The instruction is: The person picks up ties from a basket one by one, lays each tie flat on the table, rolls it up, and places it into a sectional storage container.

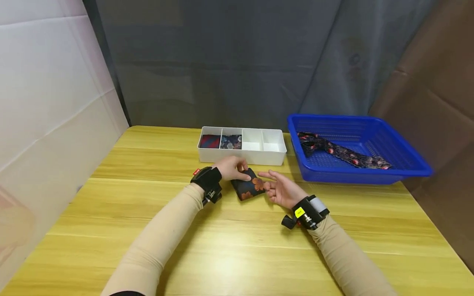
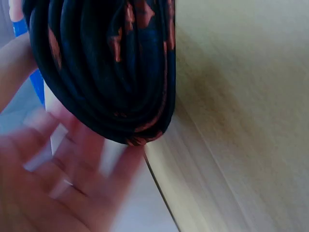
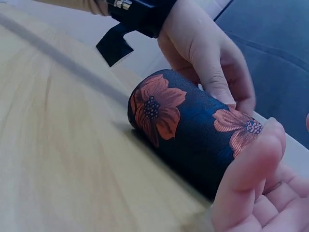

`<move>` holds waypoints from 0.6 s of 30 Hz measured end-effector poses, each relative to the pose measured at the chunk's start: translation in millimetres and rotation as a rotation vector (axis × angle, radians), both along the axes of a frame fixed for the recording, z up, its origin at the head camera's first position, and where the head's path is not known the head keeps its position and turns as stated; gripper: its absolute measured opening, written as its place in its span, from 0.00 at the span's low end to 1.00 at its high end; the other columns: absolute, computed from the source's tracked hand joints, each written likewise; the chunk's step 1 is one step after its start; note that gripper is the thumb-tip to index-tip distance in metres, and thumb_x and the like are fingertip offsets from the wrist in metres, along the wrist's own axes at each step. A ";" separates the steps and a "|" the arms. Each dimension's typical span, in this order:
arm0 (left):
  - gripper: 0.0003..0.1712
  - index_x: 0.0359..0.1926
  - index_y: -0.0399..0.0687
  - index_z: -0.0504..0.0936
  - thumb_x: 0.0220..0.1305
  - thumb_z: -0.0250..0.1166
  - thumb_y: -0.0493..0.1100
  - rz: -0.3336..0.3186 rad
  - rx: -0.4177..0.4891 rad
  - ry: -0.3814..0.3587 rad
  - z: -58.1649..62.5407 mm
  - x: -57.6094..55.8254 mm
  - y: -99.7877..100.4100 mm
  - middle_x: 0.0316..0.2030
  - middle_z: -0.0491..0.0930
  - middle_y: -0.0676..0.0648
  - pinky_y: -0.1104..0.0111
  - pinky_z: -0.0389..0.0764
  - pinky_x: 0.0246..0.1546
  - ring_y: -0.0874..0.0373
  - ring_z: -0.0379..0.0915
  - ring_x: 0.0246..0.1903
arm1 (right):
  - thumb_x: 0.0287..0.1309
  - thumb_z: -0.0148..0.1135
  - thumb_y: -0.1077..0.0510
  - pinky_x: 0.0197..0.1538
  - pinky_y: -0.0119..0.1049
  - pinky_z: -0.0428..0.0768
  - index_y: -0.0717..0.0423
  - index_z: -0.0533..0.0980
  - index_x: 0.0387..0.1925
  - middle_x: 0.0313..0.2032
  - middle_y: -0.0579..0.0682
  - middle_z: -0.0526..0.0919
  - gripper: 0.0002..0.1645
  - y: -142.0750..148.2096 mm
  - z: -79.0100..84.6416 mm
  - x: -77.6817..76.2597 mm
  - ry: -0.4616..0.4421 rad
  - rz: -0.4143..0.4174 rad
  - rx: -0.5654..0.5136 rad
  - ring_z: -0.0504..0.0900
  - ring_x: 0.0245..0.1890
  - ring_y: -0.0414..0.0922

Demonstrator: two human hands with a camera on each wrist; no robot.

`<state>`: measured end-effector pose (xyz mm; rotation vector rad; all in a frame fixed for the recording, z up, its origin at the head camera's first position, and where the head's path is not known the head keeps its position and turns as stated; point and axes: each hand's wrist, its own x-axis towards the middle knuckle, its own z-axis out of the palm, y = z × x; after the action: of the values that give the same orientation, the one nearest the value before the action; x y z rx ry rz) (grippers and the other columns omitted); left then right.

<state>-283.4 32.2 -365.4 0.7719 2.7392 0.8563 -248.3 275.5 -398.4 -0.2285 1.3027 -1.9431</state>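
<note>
A rolled dark necktie (image 1: 247, 190) with orange flowers lies on the table in front of the white box, its coiled layers showing at one end in the left wrist view. My left hand (image 1: 228, 167) holds it at its far left side, thumb on top and fingers behind the roll. At the roll's right end is my right hand (image 1: 284, 190), palm turned up and fingers loosely bent. Its fingertips are right at the roll's edge in the right wrist view, where the necktie (image 3: 183, 128) shows two of its flowers.
The white divided box (image 1: 242, 156) holds a red striped rolled necktie (image 1: 210, 142) in its leftmost compartment and a floral one (image 1: 231, 142) beside it. On the right, a blue basket (image 1: 366, 176) contains a loose dark floral necktie (image 1: 344, 153). A grey curtain (image 1: 222, 61) hangs behind the table.
</note>
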 end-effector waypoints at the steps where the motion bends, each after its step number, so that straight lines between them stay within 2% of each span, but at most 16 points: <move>1: 0.26 0.42 0.44 0.82 0.53 0.72 0.60 0.025 -0.011 -0.038 0.5 -0.7 -1.2 0.35 0.79 0.48 0.67 0.73 0.38 0.57 0.73 0.35 | 0.76 0.35 0.45 0.26 0.25 0.70 0.56 0.58 0.67 0.28 0.45 0.73 0.27 -0.5 -0.4 0.1 -0.007 -0.014 -0.003 0.71 0.23 0.36; 5: 0.37 0.52 0.41 0.81 0.53 0.69 0.66 0.096 -0.108 -0.170 5.7 1.3 -4.2 0.44 0.81 0.47 0.68 0.74 0.45 0.56 0.75 0.42 | 0.76 0.35 0.45 0.26 0.25 0.70 0.55 0.63 0.59 0.29 0.46 0.72 0.23 -2.5 -1.9 1.0 -0.021 -0.047 0.003 0.71 0.23 0.36; 6: 0.35 0.53 0.38 0.81 0.56 0.69 0.62 0.109 -0.146 -0.208 14.5 8.5 -3.2 0.45 0.81 0.46 0.67 0.74 0.47 0.55 0.74 0.44 | 0.76 0.35 0.45 0.26 0.25 0.71 0.56 0.63 0.58 0.28 0.46 0.72 0.23 -2.9 -2.1 1.5 -0.023 -0.056 0.003 0.71 0.23 0.37; 7: 0.34 0.52 0.38 0.81 0.57 0.68 0.62 0.103 -0.158 -0.222 16.0 9.7 -3.4 0.44 0.81 0.47 0.68 0.74 0.45 0.56 0.74 0.43 | 0.76 0.36 0.46 0.27 0.25 0.71 0.57 0.63 0.58 0.28 0.46 0.72 0.22 -3.3 -2.3 2.0 -0.023 -0.063 0.002 0.72 0.23 0.37; 12: 0.26 0.40 0.38 0.83 0.55 0.70 0.58 0.023 -0.160 -0.240 19.1 14.6 -2.5 0.29 0.77 0.52 0.73 0.68 0.31 0.60 0.69 0.30 | 0.77 0.36 0.47 0.28 0.27 0.73 0.59 0.65 0.56 0.27 0.47 0.73 0.22 -4.3 -2.3 4.4 -0.018 -0.097 0.004 0.72 0.23 0.38; 18: 0.21 0.37 0.41 0.80 0.53 0.73 0.53 -0.090 -0.117 -0.266 25.2 19.2 -0.6 0.27 0.74 0.53 0.73 0.66 0.29 0.62 0.66 0.27 | 0.76 0.37 0.47 0.29 0.27 0.73 0.60 0.65 0.56 0.28 0.47 0.73 0.22 -3.8 -3.5 5.4 -0.012 -0.125 0.019 0.72 0.24 0.38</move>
<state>-264.2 31.7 -340.2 0.6975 2.4767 0.7155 -243.0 271.8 -401.9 -0.1287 1.3552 -2.0320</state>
